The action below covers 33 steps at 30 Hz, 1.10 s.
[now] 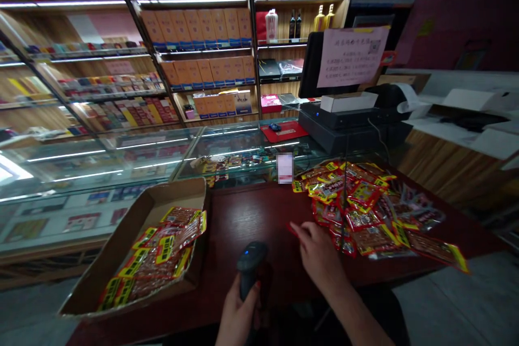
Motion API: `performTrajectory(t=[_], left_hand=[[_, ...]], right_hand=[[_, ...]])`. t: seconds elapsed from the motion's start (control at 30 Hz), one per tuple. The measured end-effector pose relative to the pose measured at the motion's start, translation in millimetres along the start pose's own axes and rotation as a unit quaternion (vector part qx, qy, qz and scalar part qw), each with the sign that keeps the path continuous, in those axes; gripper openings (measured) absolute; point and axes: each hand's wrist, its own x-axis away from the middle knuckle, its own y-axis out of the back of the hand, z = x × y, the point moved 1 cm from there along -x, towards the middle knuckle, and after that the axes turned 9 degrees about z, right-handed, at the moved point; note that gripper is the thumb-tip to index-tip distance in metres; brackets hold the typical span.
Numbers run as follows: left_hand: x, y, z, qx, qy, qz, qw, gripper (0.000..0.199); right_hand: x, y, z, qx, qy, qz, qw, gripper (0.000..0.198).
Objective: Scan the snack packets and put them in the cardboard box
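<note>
While our left hand (pixel 238 311) wraps round the scanner (pixel 252 257), above the near side of the table (pixel 235 211), our right hand (pixel 318 253) sits beside the packets (pixel 365 219) — fingers bent, forefinger out, and whether they pinch anything we cannot tell. The packets lie heaped on our right; more are in the box (pixel 198 275) on our left. We seem to be between scans, so the next move probably calls for lifting one packet and turning its code to the scanner. Overlapping packets could drag their neighbours. A thin dark line (pixel 345 200) — cord or rod, we can't say — crosses them; the monitor (pixel 311 65) stands behind.
</note>
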Motion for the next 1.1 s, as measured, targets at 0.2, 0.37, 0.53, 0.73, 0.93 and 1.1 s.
performTrajectory(t=[0.2,0.37,0.53,0.73,0.93,1.1], left_hand=[[11.2,1.4,-10.3,0.032,-0.009,-0.021,0.999,0.047],[26.3,3.3,-14.1,-0.003,0.010,0.017,1.000,0.052],[43.1,11.0,-24.4,-0.101,-0.001,0.006,0.995,0.053],[47.2,16.9,-35.6,-0.152,0.001,0.003,0.988,0.051],[44.7,17.3,-34.8,-0.155,0.001,-0.002,0.988,0.052],[46.3,13.1,-37.1,-0.123,0.009,0.003,0.992,0.049]], right_hand=[[-4.8,-32.6,29.2,-0.079,0.070,0.121,0.987,0.065],[0.4,-36.2,-1.7,-0.067,-0.027,0.066,0.995,0.058],[2.5,-45.4,-2.1,-0.102,-0.008,0.085,0.991,0.038],[-2.5,-41.7,8.8,-0.160,0.016,0.092,0.983,0.042],[-19.1,-35.9,-6.6,-0.050,-0.028,0.071,0.996,0.058],[-30.9,-28.5,-20.4,0.005,-0.069,0.064,0.996,0.036]])
